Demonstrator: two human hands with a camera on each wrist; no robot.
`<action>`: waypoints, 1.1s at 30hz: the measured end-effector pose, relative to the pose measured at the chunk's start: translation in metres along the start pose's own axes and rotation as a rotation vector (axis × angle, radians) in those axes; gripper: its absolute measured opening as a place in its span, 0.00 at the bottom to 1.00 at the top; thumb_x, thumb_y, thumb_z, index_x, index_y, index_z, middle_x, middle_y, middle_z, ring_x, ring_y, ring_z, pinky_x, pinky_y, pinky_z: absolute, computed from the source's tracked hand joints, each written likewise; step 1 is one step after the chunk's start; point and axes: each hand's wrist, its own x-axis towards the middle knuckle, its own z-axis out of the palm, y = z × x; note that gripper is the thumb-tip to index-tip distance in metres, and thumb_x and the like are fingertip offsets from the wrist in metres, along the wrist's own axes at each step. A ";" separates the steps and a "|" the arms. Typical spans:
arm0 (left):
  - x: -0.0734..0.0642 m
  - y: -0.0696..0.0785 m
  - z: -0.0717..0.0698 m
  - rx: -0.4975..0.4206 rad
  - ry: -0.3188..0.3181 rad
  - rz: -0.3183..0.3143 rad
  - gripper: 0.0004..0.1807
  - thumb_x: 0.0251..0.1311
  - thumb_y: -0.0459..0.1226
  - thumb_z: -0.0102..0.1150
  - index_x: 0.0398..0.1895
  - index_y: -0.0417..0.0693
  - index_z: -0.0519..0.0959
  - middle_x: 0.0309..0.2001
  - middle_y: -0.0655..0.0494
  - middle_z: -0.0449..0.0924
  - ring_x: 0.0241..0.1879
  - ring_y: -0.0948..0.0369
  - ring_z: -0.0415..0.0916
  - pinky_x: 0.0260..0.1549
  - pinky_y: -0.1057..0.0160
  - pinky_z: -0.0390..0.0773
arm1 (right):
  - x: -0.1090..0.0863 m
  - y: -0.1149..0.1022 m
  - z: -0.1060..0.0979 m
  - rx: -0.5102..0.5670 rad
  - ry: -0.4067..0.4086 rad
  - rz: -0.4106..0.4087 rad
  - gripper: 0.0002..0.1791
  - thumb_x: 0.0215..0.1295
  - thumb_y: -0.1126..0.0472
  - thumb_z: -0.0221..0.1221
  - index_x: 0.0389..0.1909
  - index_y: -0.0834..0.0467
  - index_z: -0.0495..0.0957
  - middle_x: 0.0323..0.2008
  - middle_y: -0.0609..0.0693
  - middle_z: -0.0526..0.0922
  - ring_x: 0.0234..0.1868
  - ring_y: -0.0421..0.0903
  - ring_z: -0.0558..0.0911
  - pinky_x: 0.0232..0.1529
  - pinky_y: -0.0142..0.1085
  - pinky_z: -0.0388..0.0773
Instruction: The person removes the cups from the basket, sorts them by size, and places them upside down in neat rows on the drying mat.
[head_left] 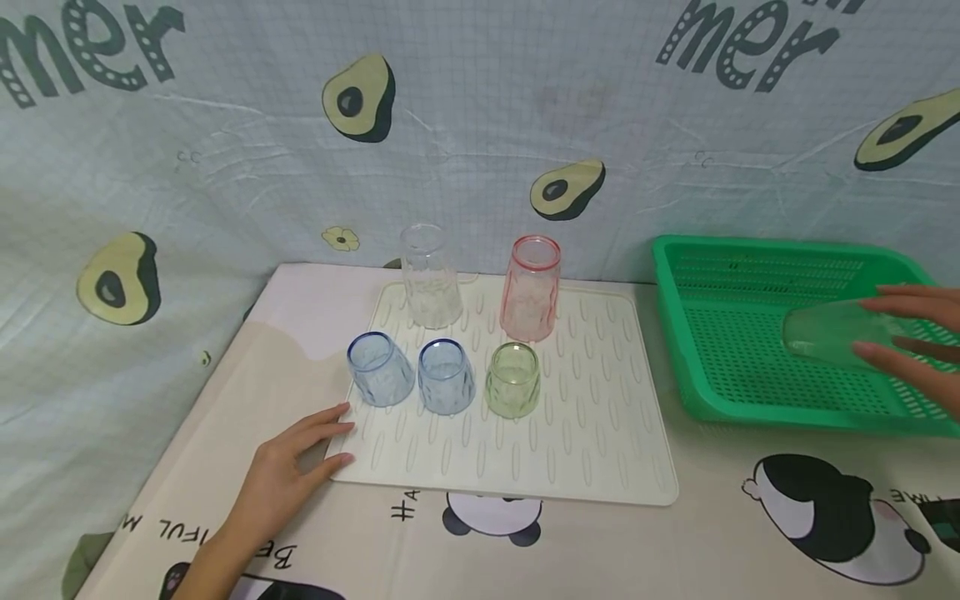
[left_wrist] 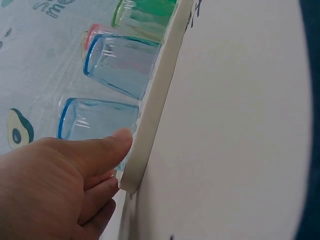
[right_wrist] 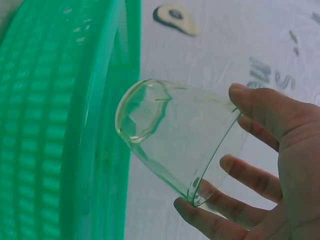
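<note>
My right hand (head_left: 926, 367) grips a see-through drinking glass (right_wrist: 180, 135) by its rim, fingers spread around the mouth. The glass lies tilted over the green basket (head_left: 678, 350), its base pointing away from the palm; whether its green tint is its own I cannot tell. At the left edge of a white ridged drying mat (head_left: 585, 450), my left hand (head_left: 281, 475) rests with fingertips and thumb touching the side. Nearest to it on the mat stand two blue glasses (head_left: 380, 371), then a green glass (head_left: 513, 382). Behind them are a tall clear glass (head_left: 432, 283) and a tall pink glass (head_left: 530, 292).
A patterned cloth (head_left: 600, 550) with panda prints covers the table. Behind it hangs a pale sheet (head_left: 465, 108) with avocado prints, close to the mat's back edge. The basket's raised rim stands just right of the mat.
</note>
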 end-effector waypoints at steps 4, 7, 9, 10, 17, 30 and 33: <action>-0.001 0.002 0.000 0.017 -0.006 0.002 0.24 0.37 0.27 0.76 0.43 0.46 0.84 0.56 0.53 0.78 0.58 0.60 0.72 0.55 0.85 0.58 | 0.001 -0.024 0.001 0.033 0.063 -0.046 0.30 0.62 0.69 0.62 0.66 0.60 0.69 0.71 0.44 0.59 0.71 0.34 0.53 0.51 0.11 0.52; -0.002 0.005 -0.001 0.031 -0.007 -0.005 0.24 0.36 0.27 0.76 0.43 0.46 0.84 0.56 0.53 0.78 0.56 0.53 0.74 0.54 0.86 0.57 | 0.002 -0.034 0.001 0.061 0.106 -0.100 0.30 0.58 0.71 0.64 0.63 0.59 0.72 0.68 0.37 0.63 0.68 0.29 0.57 0.50 0.11 0.56; -0.002 0.007 -0.001 0.037 0.006 -0.006 0.25 0.35 0.27 0.77 0.43 0.45 0.84 0.54 0.53 0.79 0.54 0.52 0.75 0.54 0.86 0.58 | 0.004 -0.039 0.002 0.071 0.121 -0.141 0.30 0.56 0.73 0.65 0.61 0.60 0.74 0.66 0.35 0.64 0.66 0.28 0.59 0.47 0.10 0.59; -0.002 0.008 -0.002 0.041 0.017 -0.002 0.25 0.35 0.26 0.77 0.43 0.45 0.84 0.54 0.54 0.79 0.53 0.53 0.75 0.54 0.86 0.58 | 0.005 -0.041 0.002 0.082 0.125 -0.160 0.29 0.55 0.73 0.65 0.61 0.61 0.74 0.65 0.36 0.65 0.66 0.28 0.61 0.47 0.10 0.60; -0.001 0.028 -0.010 -0.020 0.113 0.093 0.25 0.35 0.25 0.76 0.43 0.44 0.84 0.50 0.55 0.81 0.53 0.68 0.74 0.53 0.81 0.66 | 0.005 -0.064 0.008 0.147 0.082 -0.225 0.30 0.51 0.77 0.66 0.58 0.63 0.75 0.63 0.40 0.68 0.62 0.28 0.65 0.46 0.11 0.64; 0.022 0.082 -0.005 -0.302 0.105 0.279 0.33 0.38 0.24 0.74 0.54 0.43 0.80 0.52 0.53 0.80 0.54 0.59 0.76 0.55 0.69 0.72 | 0.009 -0.118 0.027 0.233 0.026 -0.395 0.33 0.39 0.75 0.74 0.53 0.61 0.79 0.57 0.55 0.75 0.58 0.34 0.72 0.45 0.16 0.71; 0.030 0.094 0.004 -0.387 0.059 0.301 0.32 0.42 0.25 0.73 0.56 0.42 0.78 0.54 0.51 0.79 0.55 0.57 0.75 0.56 0.67 0.72 | 0.010 -0.130 0.038 0.323 0.010 -0.464 0.27 0.47 0.65 0.73 0.51 0.64 0.79 0.56 0.58 0.75 0.57 0.37 0.74 0.46 0.20 0.74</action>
